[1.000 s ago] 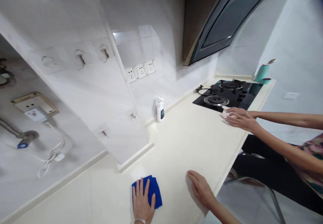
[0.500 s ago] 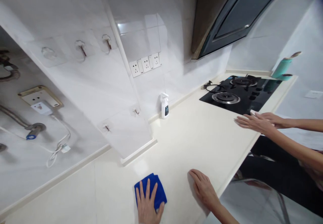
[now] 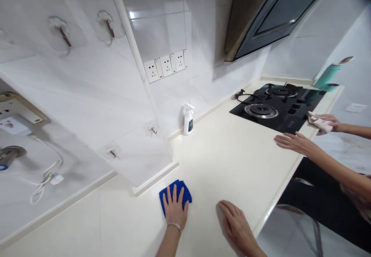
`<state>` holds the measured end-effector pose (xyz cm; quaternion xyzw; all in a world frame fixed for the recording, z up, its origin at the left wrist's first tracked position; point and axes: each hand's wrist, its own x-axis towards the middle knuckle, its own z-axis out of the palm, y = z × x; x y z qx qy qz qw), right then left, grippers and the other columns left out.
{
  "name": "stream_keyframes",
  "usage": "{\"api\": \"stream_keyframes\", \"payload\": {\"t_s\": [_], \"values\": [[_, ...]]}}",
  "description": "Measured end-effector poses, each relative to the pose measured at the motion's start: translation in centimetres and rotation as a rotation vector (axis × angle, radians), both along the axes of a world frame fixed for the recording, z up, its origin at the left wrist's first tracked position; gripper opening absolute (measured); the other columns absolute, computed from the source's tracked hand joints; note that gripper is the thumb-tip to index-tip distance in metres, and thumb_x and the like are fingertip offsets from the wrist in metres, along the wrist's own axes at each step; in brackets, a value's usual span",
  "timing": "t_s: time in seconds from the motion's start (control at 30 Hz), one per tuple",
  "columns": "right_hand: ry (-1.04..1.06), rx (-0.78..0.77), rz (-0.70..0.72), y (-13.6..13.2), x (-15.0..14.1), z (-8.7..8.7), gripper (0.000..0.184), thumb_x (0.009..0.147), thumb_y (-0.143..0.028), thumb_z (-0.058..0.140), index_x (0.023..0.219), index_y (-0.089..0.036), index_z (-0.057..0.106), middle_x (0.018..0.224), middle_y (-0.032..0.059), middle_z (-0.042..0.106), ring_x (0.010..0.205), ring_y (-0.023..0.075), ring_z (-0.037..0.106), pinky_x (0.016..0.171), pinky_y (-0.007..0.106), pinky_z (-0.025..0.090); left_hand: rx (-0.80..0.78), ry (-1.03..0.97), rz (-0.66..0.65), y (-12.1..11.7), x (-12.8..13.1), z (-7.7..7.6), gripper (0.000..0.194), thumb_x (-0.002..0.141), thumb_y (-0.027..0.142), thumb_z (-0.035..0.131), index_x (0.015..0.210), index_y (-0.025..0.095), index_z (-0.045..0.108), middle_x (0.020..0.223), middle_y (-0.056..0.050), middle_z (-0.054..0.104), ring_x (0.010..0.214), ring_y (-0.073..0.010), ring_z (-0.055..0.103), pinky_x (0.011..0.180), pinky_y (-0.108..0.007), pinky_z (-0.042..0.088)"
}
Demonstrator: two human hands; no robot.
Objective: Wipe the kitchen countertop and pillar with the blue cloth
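My left hand [image 3: 176, 210] presses flat on a folded blue cloth [image 3: 187, 193], its fingers spread across it. The cloth lies on the cream countertop [image 3: 208, 164], and part of it is hidden under the hand. On the right, close to the counter's front edge, my right hand [image 3: 236, 222] rests palm down. Its fingers lie stretched out side by side on the surface, with nothing seen in them. A white spray bottle [image 3: 188, 121] stands upright against the wall, beyond both hands.
A black gas hob [image 3: 278, 106] sits further right under a dark range hood [image 3: 278, 17]. Another person's hands are beside it, one on a pale cloth [image 3: 320, 125]. Teal containers [image 3: 329, 75] stand at the far end. A wall corner [image 3: 156, 177] juts onto the counter.
My left hand has pushed the blue cloth forward, away from me. My right hand stays at about the same spot. The other person's far hand has moved outward with the pale cloth.
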<state>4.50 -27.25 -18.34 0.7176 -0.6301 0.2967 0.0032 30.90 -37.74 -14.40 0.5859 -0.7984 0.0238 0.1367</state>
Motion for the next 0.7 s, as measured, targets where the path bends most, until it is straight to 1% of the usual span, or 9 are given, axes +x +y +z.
{"api": "stream_keyframes", "payload": {"t_s": [0.13, 0.2, 0.27, 0.33, 0.4, 0.5, 0.57, 0.7], "values": [[-0.008, -0.008, -0.004, -0.1, -0.2, -0.2, 0.053, 0.082, -0.011, 0.045, 0.134, -0.021, 0.052, 0.133, 0.01, 0.058, 0.122, 0.0245, 0.054, 0.102, 0.042, 0.047, 0.015, 0.032, -0.011, -4.9, -2.3, 0.5, 0.058, 0.093, 0.042, 0.046, 0.148, 0.04, 0.032, 0.16, 0.0, 0.033, 0.149, -0.0338, 0.018, 0.119, -0.062, 0.018], [-0.015, -0.009, -0.003, -0.1, -0.2, -0.1, 0.053, 0.083, -0.012, 0.045, 0.134, -0.022, 0.052, 0.133, 0.0099, 0.058, 0.122, 0.0249, 0.055, 0.102, 0.042, 0.048, 0.021, 0.05, 0.003, -6.9, -3.3, 0.7, 0.057, 0.093, 0.041, 0.046, 0.148, 0.039, 0.033, 0.158, -0.001, 0.037, 0.148, -0.0336, 0.021, 0.119, -0.062, 0.019], [-0.03, -0.012, -0.001, -0.1, -0.3, -0.1, 0.052, 0.084, -0.013, 0.045, 0.134, -0.023, 0.052, 0.133, 0.0097, 0.058, 0.122, 0.0253, 0.055, 0.102, 0.043, 0.049, 0.017, 0.067, 0.038, -8.2, -4.0, 0.7, 0.056, 0.093, 0.041, 0.045, 0.148, 0.038, 0.035, 0.156, -0.002, 0.04, 0.146, -0.0337, 0.025, 0.118, -0.062, 0.02], [-0.046, -0.014, -0.002, 0.1, -0.4, -0.4, 0.05, 0.085, -0.015, 0.044, 0.134, -0.024, 0.052, 0.134, 0.0094, 0.058, 0.123, 0.0257, 0.055, 0.102, 0.043, 0.049, 0.025, 0.073, 0.058, -8.7, -4.3, 0.6, 0.055, 0.093, 0.041, 0.045, 0.147, 0.038, 0.037, 0.155, -0.003, 0.042, 0.144, -0.034, 0.028, 0.117, -0.062, 0.022], [-0.056, -0.019, -0.005, 0.2, -0.7, -0.9, 0.048, 0.087, -0.018, 0.044, 0.134, -0.025, 0.052, 0.134, 0.0094, 0.058, 0.122, 0.0267, 0.056, 0.101, 0.044, 0.05, 0.046, 0.067, 0.038, -8.3, -3.8, 0.5, 0.053, 0.093, 0.042, 0.045, 0.146, 0.039, 0.04, 0.156, -0.001, 0.041, 0.145, -0.0332, 0.029, 0.118, -0.061, 0.022], [-0.059, -0.049, 0.008, 0.1, -1.0, -1.6, 0.045, 0.089, -0.022, 0.044, 0.133, -0.025, 0.052, 0.132, 0.0105, 0.059, 0.119, 0.0277, 0.058, 0.099, 0.045, 0.051, 0.06, 0.053, -0.008, -6.3, -1.4, 0.5, 0.053, 0.093, 0.043, 0.046, 0.145, 0.041, 0.04, 0.158, 0.002, 0.038, 0.147, -0.0312, 0.026, 0.12, -0.06, 0.021], [-0.06, -0.074, 0.025, 0.0, -1.0, -1.8, 0.043, 0.089, -0.023, 0.045, 0.132, -0.024, 0.053, 0.13, 0.0111, 0.06, 0.117, 0.0276, 0.059, 0.098, 0.046, 0.051, 0.046, 0.045, 0.012, -4.3, 1.3, 0.7, 0.053, 0.093, 0.041, 0.047, 0.145, 0.042, 0.038, 0.158, 0.003, 0.038, 0.147, -0.0308, 0.026, 0.12, -0.06, 0.02], [-0.07, -0.082, 0.038, -0.1, -1.0, -1.3, 0.042, 0.09, -0.021, 0.043, 0.13, -0.023, 0.053, 0.128, 0.0112, 0.06, 0.117, 0.0267, 0.058, 0.097, 0.046, 0.051, 0.026, 0.016, 0.137, 0.4, 7.9, 1.7, 0.053, 0.093, 0.038, 0.047, 0.145, 0.042, 0.039, 0.157, 0.003, 0.039, 0.147, -0.0299, 0.027, 0.12, -0.059, 0.022]]}}
